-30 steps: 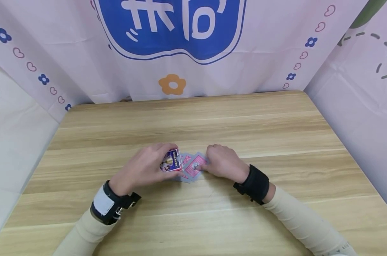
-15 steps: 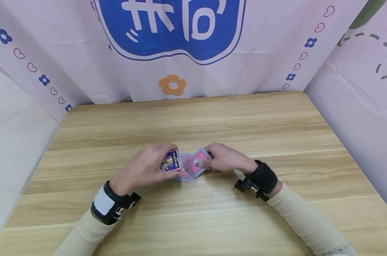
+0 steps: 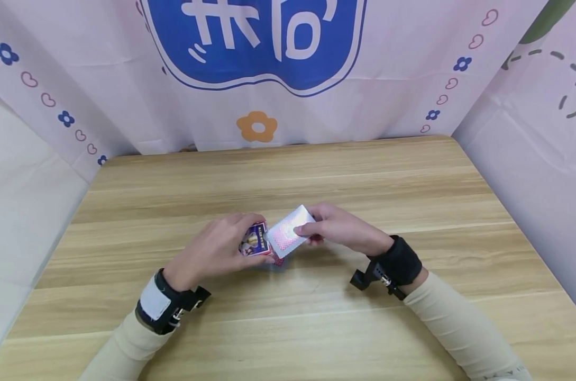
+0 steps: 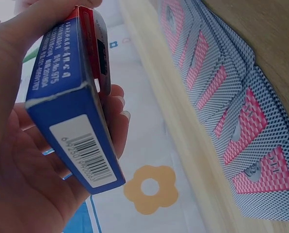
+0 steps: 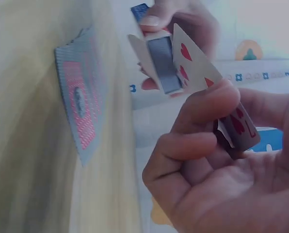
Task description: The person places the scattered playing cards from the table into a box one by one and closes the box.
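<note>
My left hand [image 3: 211, 246] grips a blue and red playing card box [image 3: 255, 239] between thumb and fingers, above the table. In the left wrist view the end of the box [image 4: 81, 150] with a barcode faces the camera. The right wrist view shows its open end, with a flap hanging out. Between thumb and curled fingers my right hand [image 3: 337, 226] pinches a playing card [image 3: 288, 232], patterned back up, hearts on its face [image 5: 197, 56]. Its far corner overlaps the box mouth in the head view. Below, several playing cards [image 4: 253, 128] lie spread, backs up.
The cards lie on a wooden table [image 3: 316, 317]. A white cloth [image 3: 340, 116] with a blue emblem and an orange flower hangs at its back edge. Black camera straps [image 3: 402, 259] wrap both wrists.
My right hand has lifted the card off the spread cards, tilted it and carried it up and left to the box. The left hand and box have stayed in place.
</note>
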### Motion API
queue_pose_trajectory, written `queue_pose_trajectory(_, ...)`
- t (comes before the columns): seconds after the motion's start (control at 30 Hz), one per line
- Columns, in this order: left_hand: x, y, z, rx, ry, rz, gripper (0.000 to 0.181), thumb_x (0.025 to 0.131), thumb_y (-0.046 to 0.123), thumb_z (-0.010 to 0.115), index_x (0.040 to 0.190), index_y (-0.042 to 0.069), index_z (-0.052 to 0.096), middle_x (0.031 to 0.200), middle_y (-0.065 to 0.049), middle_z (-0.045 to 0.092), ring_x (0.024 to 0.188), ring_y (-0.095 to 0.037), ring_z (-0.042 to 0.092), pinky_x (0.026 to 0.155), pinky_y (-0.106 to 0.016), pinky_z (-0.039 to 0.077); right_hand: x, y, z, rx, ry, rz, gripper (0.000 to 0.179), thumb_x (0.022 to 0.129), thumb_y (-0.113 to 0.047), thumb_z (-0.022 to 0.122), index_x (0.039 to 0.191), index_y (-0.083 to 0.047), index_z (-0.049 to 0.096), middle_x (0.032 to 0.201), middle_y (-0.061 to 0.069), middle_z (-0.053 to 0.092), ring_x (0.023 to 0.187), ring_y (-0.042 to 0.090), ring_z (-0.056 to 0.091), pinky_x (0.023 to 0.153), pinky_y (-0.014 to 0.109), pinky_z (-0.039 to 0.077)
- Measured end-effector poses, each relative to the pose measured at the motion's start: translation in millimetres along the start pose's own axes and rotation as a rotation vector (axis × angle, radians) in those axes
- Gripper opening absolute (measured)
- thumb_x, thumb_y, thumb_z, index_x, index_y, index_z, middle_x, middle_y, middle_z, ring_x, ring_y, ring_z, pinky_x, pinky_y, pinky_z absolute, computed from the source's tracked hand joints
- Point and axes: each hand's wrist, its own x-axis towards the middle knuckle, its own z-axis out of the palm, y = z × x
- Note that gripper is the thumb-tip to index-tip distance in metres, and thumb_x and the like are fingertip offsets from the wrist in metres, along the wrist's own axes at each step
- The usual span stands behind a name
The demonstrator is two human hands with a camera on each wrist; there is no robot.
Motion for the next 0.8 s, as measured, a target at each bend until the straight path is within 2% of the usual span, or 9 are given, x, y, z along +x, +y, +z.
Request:
queue_pose_trajectory(0.1, -0.5, 1.7, -1.0, 0.0, 0.006, 0.011, 0.078, 0.08, 0.057, 0.088, 0.134, 0.007, 0.066, 0.118, -0.012, 0.076, 0.094, -0.014, 0.07, 0.079, -0.032, 0.061, 2.7, 1, 6, -0.001, 0.027, 0.001, 0.027, 0.105, -0.018, 0.061, 0.126, -0.001, 0.066, 0.089, 0.004, 0.064, 0.076, 0.016, 0.057, 0.072, 0.028, 0.047)
queue_pose_trajectory(0.3, -0.8, 2.8, -0.9, -0.006, 0.003, -0.004, 0.077, 0.08, 0.058, 0.087, 0.134, 0.008, 0.065, 0.112, -0.008, 0.075, 0.087, -0.009, 0.066, 0.073, -0.026, 0.057, 7.5, 1, 24, 0.044, 0.106, -0.002, 0.025, 0.105, -0.018, 0.062, 0.125, -0.003, 0.067, 0.089, 0.004, 0.067, 0.075, 0.013, 0.059, 0.072, 0.027, 0.051)
queue_pose_trajectory(0.47, -0.6, 2.2, -0.2, -0.021, 0.019, 0.015, 0.076, 0.079, 0.056, 0.088, 0.133, 0.008, 0.065, 0.109, -0.007, 0.075, 0.085, -0.008, 0.065, 0.071, -0.024, 0.057, 10.5, 2, 36, 0.043, 0.071, -0.008, 0.024, 0.106, -0.02, 0.063, 0.123, -0.004, 0.067, 0.087, 0.005, 0.069, 0.075, 0.013, 0.062, 0.073, 0.028, 0.053)
queue_pose_trajectory(0.53, -0.7, 2.0, -1.0, -0.021, 0.029, 0.022, 0.076, 0.079, 0.055, 0.089, 0.133, 0.007, 0.065, 0.108, -0.007, 0.075, 0.085, -0.008, 0.066, 0.071, -0.023, 0.057, 10.3, 1, 34, 0.058, 0.073, -0.001, 0.026, 0.108, -0.022, 0.06, 0.125, -0.003, 0.064, 0.093, 0.006, 0.071, 0.077, 0.014, 0.064, 0.076, 0.03, 0.054)
queue_pose_trajectory(0.63, -1.3, 1.4, -3.2, -0.017, 0.037, 0.011, 0.076, 0.079, 0.056, 0.089, 0.133, 0.007, 0.065, 0.106, -0.007, 0.075, 0.084, -0.008, 0.065, 0.07, -0.023, 0.056, 8.0, -2, 27, 0.097, 0.129, 0.009, 0.029, 0.11, -0.023, 0.054, 0.127, -0.002, 0.061, 0.098, 0.007, 0.068, 0.083, 0.016, 0.063, 0.08, 0.033, 0.055)
queue_pose_trajectory(0.73, -2.2, 0.3, -4.7, -0.016, 0.041, -0.002, 0.077, 0.079, 0.055, 0.089, 0.133, 0.006, 0.065, 0.107, -0.007, 0.075, 0.083, -0.008, 0.065, 0.069, -0.023, 0.055, 4.8, -3, 19, 0.118, 0.191, -0.013, 0.025, 0.109, -0.018, 0.052, 0.124, 0.0, 0.061, 0.098, 0.006, 0.064, 0.085, 0.018, 0.06, 0.082, 0.035, 0.055)
queue_pose_trajectory(0.8, -2.6, -0.5, -5.1, -0.012, 0.042, -0.004, 0.077, 0.079, 0.055, 0.089, 0.133, 0.006, 0.065, 0.106, -0.007, 0.075, 0.083, -0.008, 0.064, 0.068, -0.023, 0.054, 3.4, -4, 16, 0.116, 0.199, -0.026, 0.02, 0.107, -0.015, 0.055, 0.119, -0.001, 0.063, 0.095, 0.007, 0.064, 0.085, 0.02, 0.06, 0.081, 0.036, 0.054)
